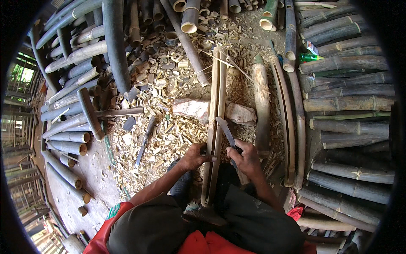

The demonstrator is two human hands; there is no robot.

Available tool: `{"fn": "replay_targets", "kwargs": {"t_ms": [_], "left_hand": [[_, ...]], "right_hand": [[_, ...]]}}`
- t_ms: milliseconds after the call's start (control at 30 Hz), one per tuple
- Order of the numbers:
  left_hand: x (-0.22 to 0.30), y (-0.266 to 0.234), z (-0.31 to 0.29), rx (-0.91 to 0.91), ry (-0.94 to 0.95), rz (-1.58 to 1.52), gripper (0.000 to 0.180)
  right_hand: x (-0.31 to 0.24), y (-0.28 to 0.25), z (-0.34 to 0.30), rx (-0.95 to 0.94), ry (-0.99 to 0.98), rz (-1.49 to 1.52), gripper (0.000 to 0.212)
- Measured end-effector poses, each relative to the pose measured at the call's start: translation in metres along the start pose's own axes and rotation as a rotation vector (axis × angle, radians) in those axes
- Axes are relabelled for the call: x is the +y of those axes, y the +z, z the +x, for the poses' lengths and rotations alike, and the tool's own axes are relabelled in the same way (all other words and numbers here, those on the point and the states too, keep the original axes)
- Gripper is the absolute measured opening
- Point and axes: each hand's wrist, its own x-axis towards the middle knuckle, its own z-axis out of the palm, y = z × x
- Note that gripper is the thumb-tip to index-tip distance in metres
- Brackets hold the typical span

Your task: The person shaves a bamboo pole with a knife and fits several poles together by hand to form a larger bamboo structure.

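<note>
A long bamboo pole [215, 99] with a slot cut along its length slants away from between my knees. Its middle crosses a pale reddish wood block [190, 111] on the ground. My left hand [195, 157] grips the pole's near part from the left, thumb across it. In my right hand [246, 158], close to the pole's right side, is a knife [225, 130]. Its curved blade points up and left, with the tip at the pole's edge; my fingers cover most of the handle.
Wood shavings [173, 139] cover the ground. A second knife [146, 139] lies on them, near a wooden mallet [90, 114]. Right of the pole are a thick bamboo post [262, 106] and a slotted bamboo length [284, 118]. Bamboo poles [351, 103] are stacked at both sides.
</note>
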Motion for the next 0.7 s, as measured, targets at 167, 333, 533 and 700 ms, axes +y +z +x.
{"fn": "replay_targets", "kwargs": {"t_ms": [167,333,533,700], "left_hand": [[0.003,-0.001,0.001,0.014,-0.050,0.118,0.054],[0.012,0.005,0.004,0.102,-0.010,0.119,0.053],[0.024,0.000,0.003,0.086,-0.124,0.172,0.050],[0.024,0.004,0.003,0.098,-0.075,0.211,0.055]], "right_hand": [[-0.009,-0.008,0.001,-0.004,-0.035,-0.101,0.023],[-0.014,0.026,0.001,0.188,-0.091,-0.134,0.021],[-0.009,0.021,0.037,0.116,0.042,0.104,0.023],[-0.014,0.007,0.021,0.082,-0.041,-0.183,0.025]]}}
